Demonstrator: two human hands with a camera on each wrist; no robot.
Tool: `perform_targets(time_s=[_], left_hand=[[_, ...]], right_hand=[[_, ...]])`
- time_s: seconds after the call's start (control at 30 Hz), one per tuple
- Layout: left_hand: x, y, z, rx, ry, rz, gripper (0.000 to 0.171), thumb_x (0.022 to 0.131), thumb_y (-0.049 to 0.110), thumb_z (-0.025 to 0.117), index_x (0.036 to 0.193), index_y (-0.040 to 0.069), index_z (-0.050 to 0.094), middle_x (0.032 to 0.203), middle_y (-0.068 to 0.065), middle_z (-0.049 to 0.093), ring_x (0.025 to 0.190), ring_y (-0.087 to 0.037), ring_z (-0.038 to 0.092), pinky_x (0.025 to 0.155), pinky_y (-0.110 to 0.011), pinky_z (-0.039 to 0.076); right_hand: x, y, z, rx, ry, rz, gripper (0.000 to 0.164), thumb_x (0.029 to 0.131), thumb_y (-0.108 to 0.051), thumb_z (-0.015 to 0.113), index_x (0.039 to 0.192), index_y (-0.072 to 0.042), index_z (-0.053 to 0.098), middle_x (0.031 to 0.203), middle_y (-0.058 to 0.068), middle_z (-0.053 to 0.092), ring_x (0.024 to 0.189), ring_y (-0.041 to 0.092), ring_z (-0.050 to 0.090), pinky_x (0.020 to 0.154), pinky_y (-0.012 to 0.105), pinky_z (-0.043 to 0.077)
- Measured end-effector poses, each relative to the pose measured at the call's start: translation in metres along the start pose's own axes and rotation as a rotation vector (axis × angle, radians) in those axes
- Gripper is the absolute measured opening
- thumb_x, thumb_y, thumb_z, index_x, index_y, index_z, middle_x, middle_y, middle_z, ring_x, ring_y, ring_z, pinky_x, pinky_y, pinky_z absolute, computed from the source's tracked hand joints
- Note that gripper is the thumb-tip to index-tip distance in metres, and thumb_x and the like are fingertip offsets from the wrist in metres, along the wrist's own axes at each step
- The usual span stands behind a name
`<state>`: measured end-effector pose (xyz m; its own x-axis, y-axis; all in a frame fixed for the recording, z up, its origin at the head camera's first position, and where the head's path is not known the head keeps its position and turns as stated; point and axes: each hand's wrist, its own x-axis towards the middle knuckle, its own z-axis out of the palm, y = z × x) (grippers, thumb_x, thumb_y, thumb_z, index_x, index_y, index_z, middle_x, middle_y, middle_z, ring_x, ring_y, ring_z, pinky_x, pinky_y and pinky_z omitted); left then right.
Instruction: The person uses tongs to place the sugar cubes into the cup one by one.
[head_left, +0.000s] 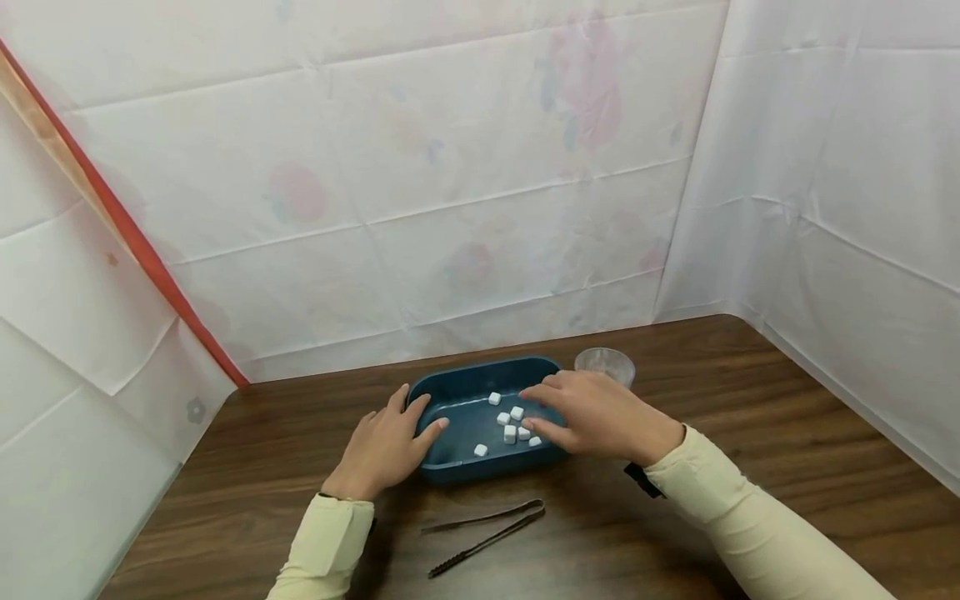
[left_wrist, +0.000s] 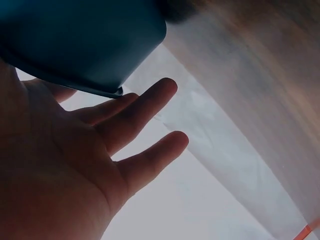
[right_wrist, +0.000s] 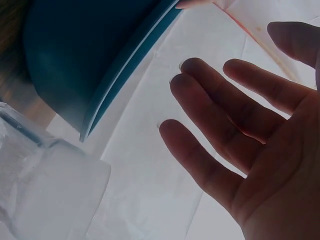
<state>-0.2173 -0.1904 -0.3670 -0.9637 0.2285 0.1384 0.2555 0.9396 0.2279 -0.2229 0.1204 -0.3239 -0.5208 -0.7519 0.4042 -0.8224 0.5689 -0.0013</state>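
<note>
A dark blue tray [head_left: 459, 421] with rounded corners stands on the table, and several small white cubes [head_left: 510, 434] lie in it, mostly toward its right side. My left hand [head_left: 382, 450] is at the tray's left end, fingers spread and thumb over the rim. From below, the left wrist view shows the fingers beside the tray's edge [left_wrist: 75, 86], one appearing to touch it. Over the right end hangs my right hand [head_left: 600, 417], fingers loosely extended with nothing held. The right wrist view has its fingers apart from the tray's rim [right_wrist: 107, 95].
Metal tongs [head_left: 491, 537] lie spread on the wooden table [head_left: 637, 542] in front of the tray. A clear plastic cup [head_left: 606, 360] stands behind the right hand, partly hidden. White patterned sheeting [head_left: 450, 208] encloses the table's back and sides.
</note>
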Motion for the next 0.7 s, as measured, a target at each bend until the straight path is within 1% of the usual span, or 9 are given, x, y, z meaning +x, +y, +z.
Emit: perform_targets(time_s=[0.1,0.2,0.33,0.43,0.57,0.7], left_hand=[[-0.001,0.0,0.0,-0.011,-0.009,-0.004,0.066,0.103,0.051,0.049,0.149,0.004,0.048,0.156,-0.027,0.033,0.13,-0.045,0.049,0.107,-0.066,0.032],[0.0,0.0,-0.001,-0.016,-0.009,-0.004,0.068,0.103,0.052,0.048,0.15,0.002,0.045,0.156,-0.027,0.033,0.13,-0.045,0.049,0.107,-0.065,0.033],[0.003,-0.001,-0.001,-0.017,0.001,-0.005,0.072,0.103,0.052,0.048,0.152,0.0,0.04,0.156,-0.026,0.033,0.133,-0.044,0.047,0.108,-0.064,0.033],[0.005,-0.001,0.0,-0.02,-0.001,-0.005,0.076,0.102,0.053,0.048,0.154,-0.002,0.036,0.157,-0.026,0.032,0.135,-0.043,0.045,0.108,-0.063,0.034],[0.005,-0.002,0.003,-0.035,-0.02,-0.017,0.08,0.102,0.055,0.047,0.155,-0.003,0.031,0.158,-0.026,0.03,0.137,-0.043,0.043,0.109,-0.061,0.034],[0.003,-0.004,0.003,-0.044,-0.019,-0.019,0.081,0.102,0.054,0.048,0.155,-0.005,0.03,0.158,-0.026,0.03,0.137,-0.043,0.043,0.109,-0.06,0.035]], right_hand=[[0.0,-0.003,0.001,0.013,-0.01,-0.009,0.037,0.099,-0.04,0.064,0.121,-0.012,0.072,0.104,0.0,0.072,0.085,0.01,0.066,0.072,0.03,0.057],[0.002,-0.006,0.003,0.031,-0.023,-0.025,0.035,0.098,-0.039,0.064,0.119,-0.012,0.073,0.099,-0.002,0.072,0.081,0.007,0.065,0.07,0.029,0.056],[0.005,-0.011,0.005,0.06,-0.051,-0.045,0.032,0.1,-0.038,0.062,0.115,-0.013,0.073,0.088,-0.006,0.069,0.071,0.002,0.058,0.064,0.025,0.053],[0.005,-0.014,0.006,0.072,-0.067,-0.06,0.027,0.1,-0.038,0.062,0.106,-0.014,0.073,0.081,-0.009,0.065,0.067,-0.001,0.053,0.058,0.021,0.048],[0.004,-0.017,0.008,0.077,-0.074,-0.079,0.022,0.1,-0.037,0.062,0.091,-0.019,0.069,0.072,-0.013,0.056,0.062,-0.002,0.047,0.054,0.019,0.042],[0.006,-0.02,0.009,0.096,-0.071,-0.084,0.022,0.1,-0.036,0.063,0.084,-0.021,0.066,0.069,-0.015,0.053,0.06,-0.003,0.045,0.053,0.017,0.04]])
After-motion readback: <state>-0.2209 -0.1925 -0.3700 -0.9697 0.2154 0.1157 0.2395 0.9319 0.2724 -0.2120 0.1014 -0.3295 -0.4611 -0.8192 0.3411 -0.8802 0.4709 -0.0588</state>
